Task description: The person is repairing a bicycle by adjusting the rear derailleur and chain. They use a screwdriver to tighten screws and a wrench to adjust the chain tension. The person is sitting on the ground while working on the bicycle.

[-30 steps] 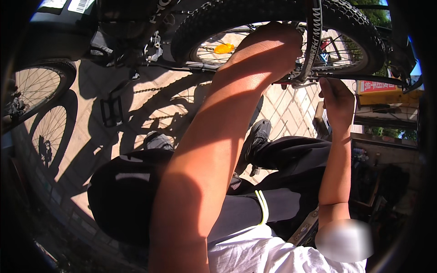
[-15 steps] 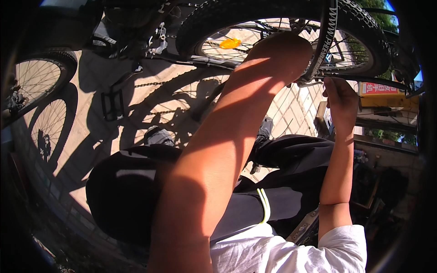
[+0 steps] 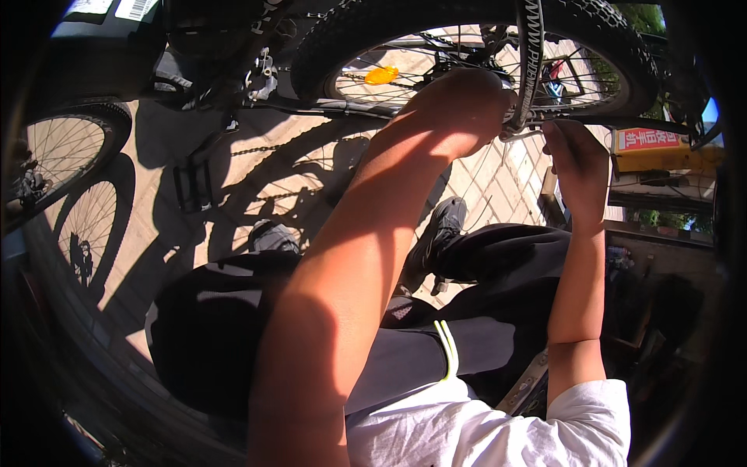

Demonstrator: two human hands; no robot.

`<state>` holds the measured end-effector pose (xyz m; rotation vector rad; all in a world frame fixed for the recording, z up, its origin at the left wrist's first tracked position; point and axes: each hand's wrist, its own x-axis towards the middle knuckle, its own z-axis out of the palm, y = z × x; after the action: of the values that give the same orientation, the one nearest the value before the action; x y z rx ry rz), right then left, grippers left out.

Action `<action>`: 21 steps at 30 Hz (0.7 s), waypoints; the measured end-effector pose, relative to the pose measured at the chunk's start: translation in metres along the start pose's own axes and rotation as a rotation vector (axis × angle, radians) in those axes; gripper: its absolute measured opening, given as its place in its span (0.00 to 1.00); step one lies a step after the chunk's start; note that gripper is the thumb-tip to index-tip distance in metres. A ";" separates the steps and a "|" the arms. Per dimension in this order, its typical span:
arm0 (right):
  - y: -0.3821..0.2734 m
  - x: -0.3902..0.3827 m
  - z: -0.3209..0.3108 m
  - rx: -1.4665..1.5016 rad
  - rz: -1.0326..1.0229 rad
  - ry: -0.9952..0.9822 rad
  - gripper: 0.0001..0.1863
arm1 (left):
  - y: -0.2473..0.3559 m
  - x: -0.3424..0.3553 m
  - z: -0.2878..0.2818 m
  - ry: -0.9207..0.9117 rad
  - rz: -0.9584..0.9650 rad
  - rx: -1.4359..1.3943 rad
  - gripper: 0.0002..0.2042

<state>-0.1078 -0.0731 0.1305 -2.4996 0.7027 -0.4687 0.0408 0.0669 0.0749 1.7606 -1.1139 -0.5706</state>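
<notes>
My left hand (image 3: 475, 109) reaches from the lower middle up to a bicycle wheel (image 3: 310, 75), at the foot of a black fork or stay (image 3: 523, 62) with pale lettering. The back of the hand faces me and hides its fingers. Just right of it, my right hand (image 3: 574, 159) is closed, fingertips pinched beside the silver fittings (image 3: 520, 128) at that junction; whatever they grip is too small to make out. An orange oval reflector (image 3: 381, 75) sits in the spokes.
Another bicycle wheel (image 3: 117, 156) stands at the left. A yellow object (image 3: 665, 162) with a red panel is at the right. My black-trousered legs (image 3: 498, 257) and shoes (image 3: 442, 226) rest over sunlit paving (image 3: 498, 183); dark frame parts (image 3: 101, 54) fill the upper left.
Both hands have shifted slightly but stay at the same junction on the wheel. Since half a second ago they and the wheel appear a little farther left in the picture.
</notes>
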 end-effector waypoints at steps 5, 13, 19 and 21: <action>-0.009 -0.006 -0.034 0.033 -0.082 0.072 0.09 | 0.010 -0.012 0.002 0.313 -0.185 0.383 0.19; 0.154 -0.087 -0.130 -0.038 0.123 0.450 0.14 | -0.007 -0.023 0.023 0.455 -0.155 0.541 0.19; 0.330 -0.260 -0.111 -0.183 0.798 0.447 0.20 | -0.024 -0.027 0.020 0.355 0.090 0.546 0.20; 0.369 -0.321 -0.074 -0.139 0.976 0.321 0.19 | -0.024 -0.030 0.015 0.425 -0.174 0.579 0.20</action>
<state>-0.5436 -0.1953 -0.0706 -1.8675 1.9658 -0.4402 0.0255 0.0891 0.0436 2.3518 -0.8742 0.0541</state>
